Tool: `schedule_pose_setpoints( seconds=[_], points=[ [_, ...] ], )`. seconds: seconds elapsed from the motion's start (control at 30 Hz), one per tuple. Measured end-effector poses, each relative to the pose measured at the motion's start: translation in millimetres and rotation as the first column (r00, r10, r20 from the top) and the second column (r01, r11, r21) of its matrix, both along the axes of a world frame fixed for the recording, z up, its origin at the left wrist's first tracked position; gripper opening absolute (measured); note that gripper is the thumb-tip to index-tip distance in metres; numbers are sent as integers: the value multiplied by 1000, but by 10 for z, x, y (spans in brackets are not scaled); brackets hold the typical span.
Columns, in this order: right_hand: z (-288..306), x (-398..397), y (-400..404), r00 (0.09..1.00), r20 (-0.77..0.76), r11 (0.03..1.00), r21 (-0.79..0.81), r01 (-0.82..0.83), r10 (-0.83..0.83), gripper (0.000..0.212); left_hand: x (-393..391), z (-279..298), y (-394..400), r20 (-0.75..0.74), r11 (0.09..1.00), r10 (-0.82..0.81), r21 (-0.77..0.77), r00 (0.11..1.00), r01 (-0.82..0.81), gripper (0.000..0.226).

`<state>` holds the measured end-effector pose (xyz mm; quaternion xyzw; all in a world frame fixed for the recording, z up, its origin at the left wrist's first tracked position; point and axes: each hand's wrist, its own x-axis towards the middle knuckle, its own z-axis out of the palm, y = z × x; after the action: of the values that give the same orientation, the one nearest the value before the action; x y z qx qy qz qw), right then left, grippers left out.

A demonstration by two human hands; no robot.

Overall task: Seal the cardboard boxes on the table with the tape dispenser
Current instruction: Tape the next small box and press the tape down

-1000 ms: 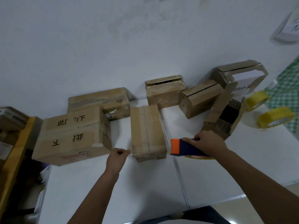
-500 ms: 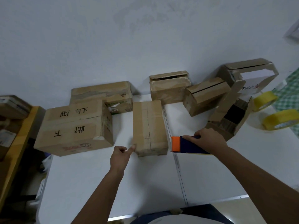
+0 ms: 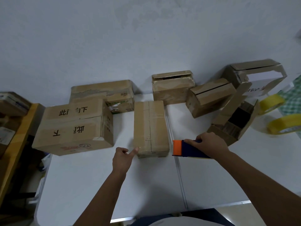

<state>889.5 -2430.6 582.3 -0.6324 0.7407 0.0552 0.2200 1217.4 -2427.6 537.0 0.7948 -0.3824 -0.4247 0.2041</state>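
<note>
White table [image 3: 91,185] against plain wall: left hand [image 3: 122,158] fingers curled, index tip touching near left corner of taped narrow box [image 3: 150,128], right hand [image 3: 210,145] gripping blue-orange tape dispenser [image 3: 187,148] just right of it, large printed box [image 3: 73,128] left, open-flapped box [image 3: 234,121] and yellow tape rolls [image 3: 276,115] right.

Right hand [image 3: 210,145] grips tape dispenser [image 3: 187,148]; left hand [image 3: 123,158] touches box [image 3: 150,128].
</note>
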Motion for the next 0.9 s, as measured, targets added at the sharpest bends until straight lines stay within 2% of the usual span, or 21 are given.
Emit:
schedule_pose_setpoints(
  seconds=[0.17,0.43,0.63,0.7,0.77,0.8,0.83,0.87,0.9],
  points=[
    [-15,39,-7,1000,-2,999,29,14,-14,75,16,21,-130,19,1000,-12,-20,1000,12,52],
    [-71,65,-24,999,-38,999,38,36,-35,75,72,13,-234,32,994,-99,46,995,97,55],
    [-62,63,-27,999,-16,999,38,31,-30,76,161,73,-298,0,981,-156,113,988,155,88],
    [-70,65,-21,999,-6,999,23,33,-33,77,156,130,-302,52,980,-192,53,980,189,80],
    [-67,68,-21,999,-6,999,15,39,-39,79,137,209,-267,213,959,-242,-93,946,267,65],
    [-66,66,-26,999,-5,999,16,38,-38,81,125,236,-236,345,908,-280,-207,896,364,57],
    [-66,63,-30,999,-2,999,17,36,-36,82,107,253,-205,474,807,-326,-311,818,502,47],
    [-66,58,-30,999,3,999,17,36,-36,82,73,271,-179,568,659,-392,-376,723,652,39],
    [-68,53,-29,999,7,999,14,38,-38,81,28,271,-160,642,480,-481,-377,597,792,36]
  ],
)
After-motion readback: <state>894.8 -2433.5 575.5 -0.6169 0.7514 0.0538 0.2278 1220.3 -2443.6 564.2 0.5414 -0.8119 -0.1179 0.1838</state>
